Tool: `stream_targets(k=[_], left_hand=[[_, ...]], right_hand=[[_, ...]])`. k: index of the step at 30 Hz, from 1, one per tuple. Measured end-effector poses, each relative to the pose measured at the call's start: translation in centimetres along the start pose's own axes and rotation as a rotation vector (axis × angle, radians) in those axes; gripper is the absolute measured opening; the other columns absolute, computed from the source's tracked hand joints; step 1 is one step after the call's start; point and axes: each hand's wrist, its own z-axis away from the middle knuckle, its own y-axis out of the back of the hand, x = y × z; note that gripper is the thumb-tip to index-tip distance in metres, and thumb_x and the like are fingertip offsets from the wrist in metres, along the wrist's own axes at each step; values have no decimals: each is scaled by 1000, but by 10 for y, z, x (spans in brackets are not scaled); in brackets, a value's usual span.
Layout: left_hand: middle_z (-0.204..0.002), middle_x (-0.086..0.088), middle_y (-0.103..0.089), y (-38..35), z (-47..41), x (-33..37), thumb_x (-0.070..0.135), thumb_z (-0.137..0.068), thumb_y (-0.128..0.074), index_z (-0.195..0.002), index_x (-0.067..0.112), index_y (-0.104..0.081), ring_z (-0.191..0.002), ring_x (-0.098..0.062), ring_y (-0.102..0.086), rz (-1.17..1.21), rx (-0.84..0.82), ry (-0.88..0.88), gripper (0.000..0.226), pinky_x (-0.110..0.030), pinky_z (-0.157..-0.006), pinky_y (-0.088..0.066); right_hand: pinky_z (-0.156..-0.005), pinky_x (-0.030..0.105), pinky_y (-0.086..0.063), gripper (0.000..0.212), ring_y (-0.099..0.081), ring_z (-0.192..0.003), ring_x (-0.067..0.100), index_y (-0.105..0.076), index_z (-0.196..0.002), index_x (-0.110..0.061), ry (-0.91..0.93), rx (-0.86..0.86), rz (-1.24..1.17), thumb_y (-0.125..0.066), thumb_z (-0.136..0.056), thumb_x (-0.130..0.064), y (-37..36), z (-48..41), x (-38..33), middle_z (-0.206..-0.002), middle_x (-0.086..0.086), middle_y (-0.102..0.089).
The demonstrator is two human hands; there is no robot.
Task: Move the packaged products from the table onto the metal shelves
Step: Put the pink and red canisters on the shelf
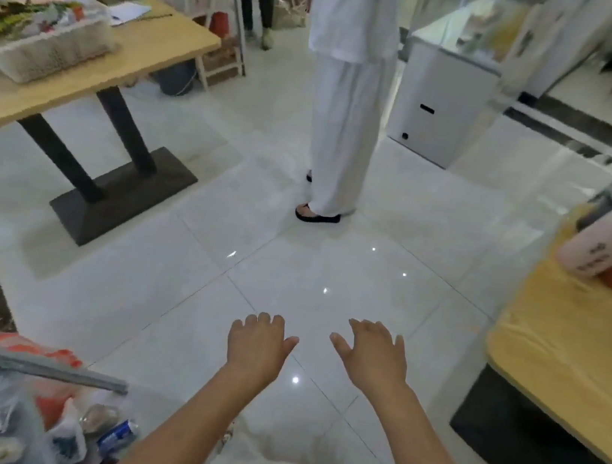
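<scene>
While left hand (259, 343) and right hand (374, 353) hover spread and empty, aim for the basket (46, 53) at ten o'clock. Grip packets (31, 18) gently.

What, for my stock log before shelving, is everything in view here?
left table: one, light wood, black foot, far left
basket: one, white, on left table
packets: several, mixed colours, in basket
paper: one, white, behind basket
bystander: one, white clothes, centre back
cabinet: one, white, back right
right table: one, light wood, right edge
pink pack: one, lying on right table
shelf rail: one, grey metal, bottom left
bagged goods: several, mixed, under rail
left hand: open, empty, over floor
right hand: open, empty, over floor
</scene>
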Motion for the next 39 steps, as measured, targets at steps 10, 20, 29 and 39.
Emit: stream_targets(k=[10,20,29,39], left_hand=[[-128,-4,-54,-8,30,265,53,-100,-27,-135,18,-41,-114,-23,-52,-180,30,-336,52,-34,-92,-39],[-123,-1,-56,18,21,438,53,-99,-28,-135,20,-41,-113,-21,-52,-298,78,-633,50,-32,-87,-37],[-129,-5,-54,45,-52,563,54,-99,-27,-134,19,-41,-119,-24,-50,-306,137,-687,52,-37,-93,-40],[-127,-6,-54,113,-147,645,50,-97,-37,-128,18,-46,-119,-27,-49,-88,252,-581,46,-39,-93,-40]], right_hand=[[-117,48,-14,62,-26,-141,22,-29,-148,-23,-344,157,-174,-26,-97,-58,23,97,261,-151,2,-35],[-117,52,-12,54,-28,-139,22,-39,-139,-21,-652,193,-446,-27,-98,-55,24,171,406,-143,1,-43],[-117,50,-7,66,-13,-146,24,-19,-152,-21,-755,143,-414,-23,-98,-58,68,135,523,-158,3,-22],[-117,50,-7,62,-10,-147,21,-21,-151,-23,-664,137,-278,-29,-98,-56,162,44,611,-157,1,-22]])
